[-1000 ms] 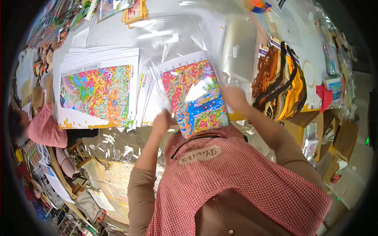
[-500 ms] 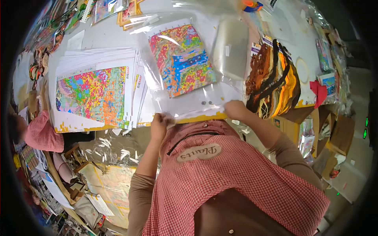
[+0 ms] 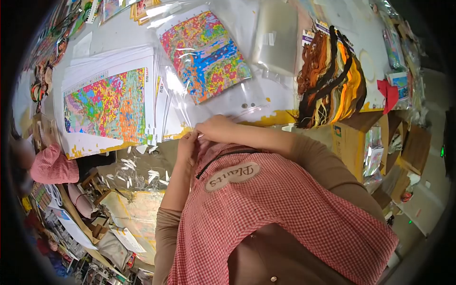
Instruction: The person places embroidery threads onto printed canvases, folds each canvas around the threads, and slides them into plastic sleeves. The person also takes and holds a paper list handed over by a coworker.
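Note:
A clear plastic bag [image 3: 259, 97] lies on the table with its near edge toward me. Inside it is a folded sheet printed with a multicoloured pattern [image 3: 206, 57]. My left hand [image 3: 186, 145] is closed at the bag's near left corner. Right beside it, my right hand [image 3: 216, 127] has its fingers pinched on the same edge, so the two hands nearly touch. The fingertips cover that bit of the bag's edge. Two small dark holes show near the bag's lower right.
Left of the bag lies a stack of printed pattern sheets [image 3: 109, 107]. A pile of clear plastic bags [image 3: 274, 40] and a bundle of brown, black and yellow thread skeins [image 3: 332, 76] are to the right. Another person's pink checked sleeve [image 3: 53, 164] shows at far left.
My right hand has moved left along the bag's near edge, from its right corner to beside my left hand. The view has shifted slightly, and the bag appears a little higher and further left.

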A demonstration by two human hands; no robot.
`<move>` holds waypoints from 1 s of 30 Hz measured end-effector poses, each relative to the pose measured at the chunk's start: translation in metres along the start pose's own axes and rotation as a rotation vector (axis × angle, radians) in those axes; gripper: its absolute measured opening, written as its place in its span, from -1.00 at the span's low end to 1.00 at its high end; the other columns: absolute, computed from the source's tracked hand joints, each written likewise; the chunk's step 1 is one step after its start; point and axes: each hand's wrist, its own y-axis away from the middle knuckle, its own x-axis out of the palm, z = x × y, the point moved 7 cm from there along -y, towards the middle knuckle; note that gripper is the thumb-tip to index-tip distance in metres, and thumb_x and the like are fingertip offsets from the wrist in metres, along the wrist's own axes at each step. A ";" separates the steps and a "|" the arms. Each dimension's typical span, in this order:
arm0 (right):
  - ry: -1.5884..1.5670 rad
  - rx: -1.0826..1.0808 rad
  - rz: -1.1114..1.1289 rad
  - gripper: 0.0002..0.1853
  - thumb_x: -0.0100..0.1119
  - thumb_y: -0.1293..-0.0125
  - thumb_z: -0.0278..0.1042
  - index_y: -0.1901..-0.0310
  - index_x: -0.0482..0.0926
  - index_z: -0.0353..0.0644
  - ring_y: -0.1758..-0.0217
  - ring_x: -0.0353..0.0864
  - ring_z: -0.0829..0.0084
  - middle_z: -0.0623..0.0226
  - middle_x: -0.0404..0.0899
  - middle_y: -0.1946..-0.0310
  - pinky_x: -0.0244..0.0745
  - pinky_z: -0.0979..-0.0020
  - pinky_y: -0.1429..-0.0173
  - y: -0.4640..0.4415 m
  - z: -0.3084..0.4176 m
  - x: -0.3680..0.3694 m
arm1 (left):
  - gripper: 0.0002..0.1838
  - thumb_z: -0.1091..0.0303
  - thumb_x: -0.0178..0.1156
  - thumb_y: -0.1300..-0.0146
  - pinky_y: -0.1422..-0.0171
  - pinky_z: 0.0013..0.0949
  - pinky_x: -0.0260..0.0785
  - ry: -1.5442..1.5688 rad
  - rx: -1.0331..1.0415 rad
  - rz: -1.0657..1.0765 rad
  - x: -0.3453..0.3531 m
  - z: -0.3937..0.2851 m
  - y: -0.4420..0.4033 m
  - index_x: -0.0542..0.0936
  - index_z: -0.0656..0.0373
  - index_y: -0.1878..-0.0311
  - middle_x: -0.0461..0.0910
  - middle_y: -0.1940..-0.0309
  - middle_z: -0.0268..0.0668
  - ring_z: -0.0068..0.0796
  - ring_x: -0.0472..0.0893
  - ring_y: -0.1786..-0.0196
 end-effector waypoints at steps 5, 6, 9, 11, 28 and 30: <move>0.099 -0.047 0.078 -0.77 0.07 -0.18 -0.16 0.23 0.50 -0.12 0.40 0.59 0.03 0.04 0.57 0.48 0.43 0.05 0.36 0.003 0.013 0.009 | -0.78 0.36 -0.10 -0.35 0.07 -0.28 0.47 -0.018 0.086 -0.004 0.010 -0.016 0.007 0.46 0.31 0.18 0.58 0.32 -0.16 -0.31 0.59 0.25; 0.100 -0.039 0.078 -0.77 0.07 -0.18 -0.16 0.23 0.50 -0.12 0.40 0.59 0.03 0.04 0.57 0.48 0.43 0.05 0.36 0.014 0.014 0.004 | -0.73 0.30 -0.14 -0.36 -0.03 -0.26 0.43 -0.112 0.128 -0.061 0.011 -0.023 0.011 0.45 0.31 0.14 0.59 0.29 -0.16 -0.31 0.59 0.21; 0.047 0.220 0.037 -0.73 0.06 -0.20 -0.11 0.18 0.51 -0.10 0.33 0.58 0.03 0.06 0.57 0.39 0.43 0.10 0.29 0.083 -0.031 -0.020 | -0.76 0.35 -0.10 -0.35 -0.01 -0.27 0.45 -0.192 0.103 -0.081 -0.023 -0.032 -0.004 0.46 0.32 0.14 0.61 0.23 -0.15 -0.33 0.61 0.19; 0.135 0.515 0.025 -0.70 0.08 -0.18 -0.05 0.23 0.52 -0.10 0.30 0.56 0.04 0.11 0.57 0.35 0.43 0.14 0.23 0.164 -0.119 0.002 | -0.80 0.35 -0.01 -0.33 0.09 -0.37 0.50 -0.327 0.093 -0.117 -0.027 -0.036 0.007 0.48 0.32 0.21 0.63 0.29 -0.14 -0.37 0.64 0.24; 0.504 -0.152 -0.383 -0.83 0.04 -0.16 -0.44 0.19 0.51 -0.18 -0.09 0.44 0.12 0.16 0.49 0.04 0.34 0.21 -0.15 0.129 -0.099 -0.070 | -0.58 0.44 0.11 -0.20 -0.43 0.00 -0.08 -2.079 1.354 0.431 0.059 -0.059 0.032 0.43 0.11 -0.16 0.48 -0.09 -0.13 -0.12 0.44 -0.18; 0.541 -0.293 -0.282 -0.87 0.03 -0.20 -0.40 0.23 0.50 -0.19 -0.04 0.48 0.14 0.18 0.52 0.10 0.37 0.21 -0.10 0.116 -0.091 -0.061 | -0.71 0.39 0.03 -0.28 -0.39 -0.04 0.03 -1.764 1.016 0.362 0.036 -0.074 0.009 0.48 0.08 -0.06 0.55 -0.01 -0.22 -0.12 0.47 -0.15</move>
